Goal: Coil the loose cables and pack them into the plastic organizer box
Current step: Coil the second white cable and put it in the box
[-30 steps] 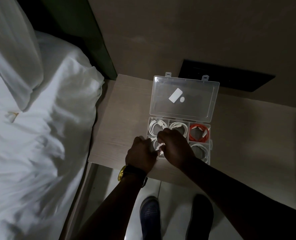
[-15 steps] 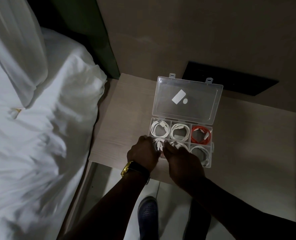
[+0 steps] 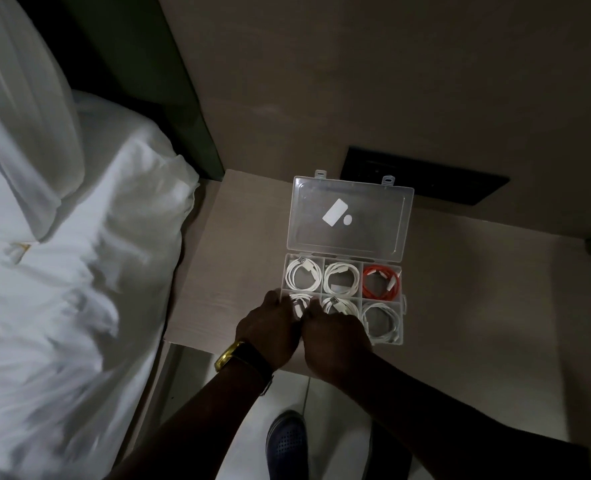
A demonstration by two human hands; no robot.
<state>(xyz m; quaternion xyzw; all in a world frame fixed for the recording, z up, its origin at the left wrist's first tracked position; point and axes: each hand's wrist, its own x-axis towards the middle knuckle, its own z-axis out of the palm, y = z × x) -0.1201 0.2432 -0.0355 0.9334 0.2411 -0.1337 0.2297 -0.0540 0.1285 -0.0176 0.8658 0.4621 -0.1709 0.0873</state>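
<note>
Clear plastic organizer box [image 3: 404, 308] sits on light wood table [image 3: 224, 258], near the front edge, lid [image 3: 351, 216] flipped open & standing up at the far side w/ a white sticker [image 3: 334, 212] on it. Six compartments, 2 rows of 3. Far row: white coiled cable [image 3: 302, 276] left, white coil [image 3: 341, 279] middle, orange-red cable [image 3: 381, 284] right. Near row: white coil [image 3: 383, 322] in right compartment, fully visible; middle white coil [image 3: 339, 304] & left white cable [image 3: 297, 304] partly hidden by hands.

Left hand [image 3: 269, 329], gold watch [image 3: 230, 355] on wrist, is at the near-left corner of box, fingers curled over the left compartment's edge, touching the cable there; firm grasp or just pressing, can't tell. Right hand [image 3: 335, 336] is right beside it, knuckles up, fingers curled down over near-middle compartment; whether it pinches anything can't tell.

White bed [image 3: 62, 271] to the left. Dark shoe [image 3: 287, 441] on the floor below.
</note>
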